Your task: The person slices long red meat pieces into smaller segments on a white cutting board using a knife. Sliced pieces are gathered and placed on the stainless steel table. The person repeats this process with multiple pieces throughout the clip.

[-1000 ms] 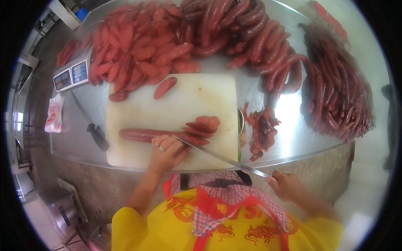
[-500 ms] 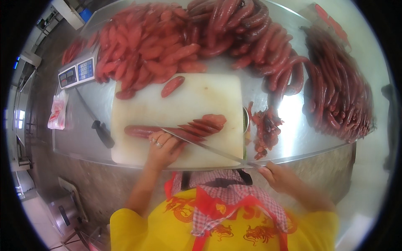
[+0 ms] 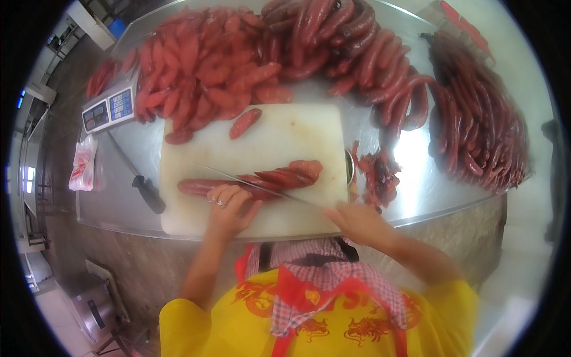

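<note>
A dark red sausage (image 3: 199, 187) lies across the white cutting board (image 3: 297, 134), its right part cut into slanted slices (image 3: 300, 173) that lean on one another. My left hand (image 3: 231, 208), with rings on a finger, presses its bent fingers on the uncut part. In my right hand (image 3: 357, 221) is the handle of a long thin knife (image 3: 262, 185). The blade slants over the sausage just right of my left fingertips, its tip pointing to the far left. A single slice (image 3: 245, 123) rests farther back on the board.
A heap of sausage slices (image 3: 202, 65) covers the back left, beside a scale (image 3: 110, 110). Whole sausages (image 3: 321, 35) lie behind, more (image 3: 482, 119) at the right. A second knife (image 3: 140, 178) and a plastic bag (image 3: 83, 163) lie left; scraps (image 3: 380, 178) right of the board.
My right hand has moved left and forward, pushing the knife blade farther across the sausage. My left hand stays on the sausage, almost unmoved.
</note>
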A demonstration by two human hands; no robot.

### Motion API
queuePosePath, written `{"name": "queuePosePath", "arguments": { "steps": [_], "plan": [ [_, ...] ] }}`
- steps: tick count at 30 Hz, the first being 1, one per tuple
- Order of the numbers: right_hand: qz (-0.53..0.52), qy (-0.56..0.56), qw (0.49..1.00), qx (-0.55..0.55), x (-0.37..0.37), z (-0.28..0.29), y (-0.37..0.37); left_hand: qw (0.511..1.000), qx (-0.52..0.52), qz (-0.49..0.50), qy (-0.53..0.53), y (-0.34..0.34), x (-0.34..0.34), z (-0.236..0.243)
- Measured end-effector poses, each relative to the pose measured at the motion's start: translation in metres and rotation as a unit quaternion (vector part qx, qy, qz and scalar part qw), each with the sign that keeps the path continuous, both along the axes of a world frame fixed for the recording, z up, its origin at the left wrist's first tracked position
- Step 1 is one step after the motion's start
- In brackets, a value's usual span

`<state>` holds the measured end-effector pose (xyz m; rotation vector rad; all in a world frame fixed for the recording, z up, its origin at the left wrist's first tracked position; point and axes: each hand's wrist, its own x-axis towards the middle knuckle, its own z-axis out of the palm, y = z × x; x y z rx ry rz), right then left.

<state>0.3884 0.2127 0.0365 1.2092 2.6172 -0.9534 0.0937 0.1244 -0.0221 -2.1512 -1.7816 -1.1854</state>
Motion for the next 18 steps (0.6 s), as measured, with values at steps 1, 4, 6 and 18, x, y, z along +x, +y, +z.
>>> {"name": "queuePosePath", "arguments": {
  "steps": [1, 4, 6, 18],
  "plan": [
    [-0.040, -0.007, 0.998, -0.056, 0.018, 0.013, -0.005, 1.000, 0.006, 0.010, -0.003, -0.002, -0.002, 0.000],
    [-0.059, -0.008, 0.998, -0.034, 0.066, 0.060, -0.030, 1.000, -0.011, 0.004, -0.009, -0.004, -0.007, -0.002],
    [-0.064, -0.076, 0.994, -0.046, 0.078, 0.074, -0.037, 1.000, -0.015, 0.000, -0.019, -0.004, -0.009, -0.003],
    [-0.049, 0.004, 0.998, -0.040, -0.035, 0.000, -0.006, 1.000, 0.009, 0.001, -0.005, -0.003, -0.016, 0.001]
  ]
}}
